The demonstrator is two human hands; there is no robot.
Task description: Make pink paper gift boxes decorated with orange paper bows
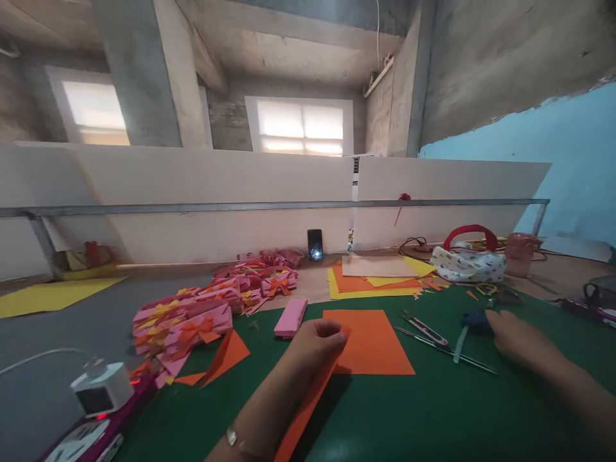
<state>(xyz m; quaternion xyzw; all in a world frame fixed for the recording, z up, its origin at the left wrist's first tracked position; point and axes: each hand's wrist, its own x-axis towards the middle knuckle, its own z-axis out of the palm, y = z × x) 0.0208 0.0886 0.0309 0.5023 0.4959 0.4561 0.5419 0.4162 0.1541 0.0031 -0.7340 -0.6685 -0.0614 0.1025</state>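
My left hand (320, 341) pinches the upper edge of an orange paper piece (308, 410), which hangs down along my forearm. Just beyond it an orange paper sheet (373, 343) lies flat on the green mat. Out to the right, the closed fingers of my right hand (513, 333) are on a dark blue object (475, 323) with a pale strip poking out toward me; its kind is unclear. Between the hands lie a utility knife (424, 328) and a long, thin metal tool (447, 350). A folded pink paper bundle (291, 317) rests beside my left hand.
Pink and orange paper bows (206, 314) are heaped at the left. Orange scraps (226, 359) lie nearby. A power strip with a white charger (102, 387) sits front left. Farther back stand a phone (315, 245), stacked coloured sheets (337, 282) and a patterned basket (469, 264).
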